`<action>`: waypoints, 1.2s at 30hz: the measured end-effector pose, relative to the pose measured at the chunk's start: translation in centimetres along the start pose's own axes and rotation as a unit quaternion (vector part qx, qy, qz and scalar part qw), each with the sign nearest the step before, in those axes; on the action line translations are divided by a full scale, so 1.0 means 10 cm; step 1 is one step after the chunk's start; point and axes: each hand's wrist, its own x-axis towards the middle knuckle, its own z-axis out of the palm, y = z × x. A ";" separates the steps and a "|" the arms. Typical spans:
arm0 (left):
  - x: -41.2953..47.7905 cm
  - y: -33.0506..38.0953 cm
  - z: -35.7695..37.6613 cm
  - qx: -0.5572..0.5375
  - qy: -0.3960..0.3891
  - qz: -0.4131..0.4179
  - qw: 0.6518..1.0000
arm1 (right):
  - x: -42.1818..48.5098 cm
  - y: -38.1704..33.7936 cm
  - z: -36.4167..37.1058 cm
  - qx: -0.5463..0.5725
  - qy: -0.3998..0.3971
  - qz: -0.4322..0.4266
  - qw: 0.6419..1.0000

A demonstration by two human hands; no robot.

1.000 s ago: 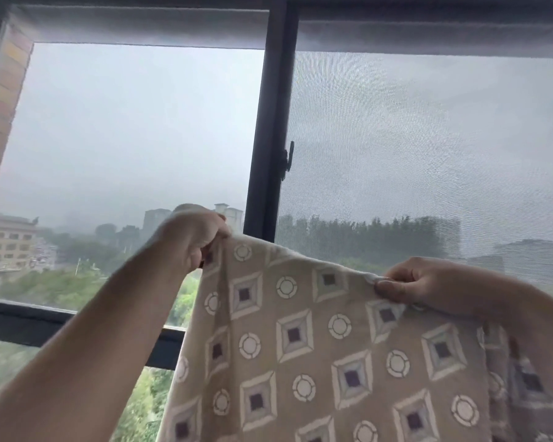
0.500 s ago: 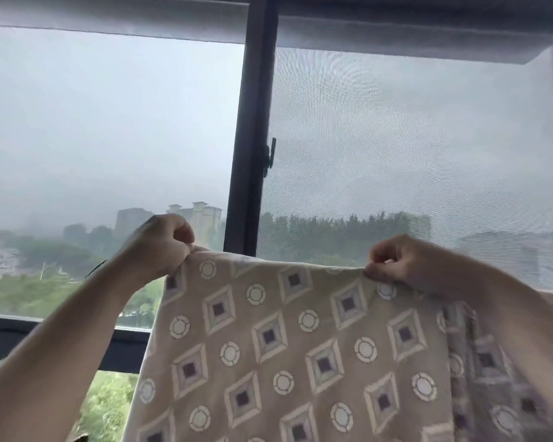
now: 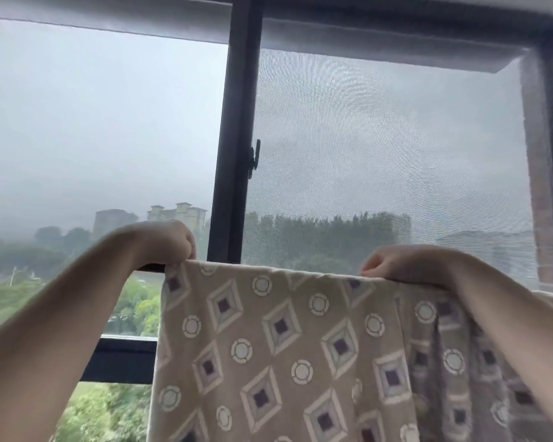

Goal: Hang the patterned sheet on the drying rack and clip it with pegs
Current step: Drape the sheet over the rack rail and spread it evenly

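Head | left hand (image 3: 170,244), right hand (image 3: 403,263) grip soft diamond-patterned sheet (image 3: 284,346) | draped over dark rail (image 3: 150,267)

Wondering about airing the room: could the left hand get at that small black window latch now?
Probably yes: the small black window latch sits above the left hand with only open air between, though that hand grips the beige patterned sheet.
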 end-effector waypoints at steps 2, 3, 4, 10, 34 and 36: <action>0.00 -0.04 0.05 -0.016 0.035 0.050 0.998 | -0.07 0.04 -0.01 0.096 0.021 -0.046 0.994; 0.00 -0.08 0.08 -0.038 0.066 0.088 0.993 | -0.11 0.06 -0.02 0.131 0.033 -0.069 0.988; -0.02 -0.16 0.12 -0.071 0.090 0.121 0.986 | -0.13 0.07 -0.01 0.134 0.047 -0.088 0.986; -0.14 -0.56 0.15 0.048 0.165 0.230 0.958 | -0.27 0.12 -0.09 0.085 0.013 -0.071 0.994; -0.33 1.87 1.48 0.109 0.241 0.233 0.936 | -0.80 0.87 0.03 -0.063 0.255 0.006 0.965; -0.29 1.86 1.49 0.110 0.242 0.204 0.942 | -0.94 1.06 0.07 -0.103 0.280 0.018 0.954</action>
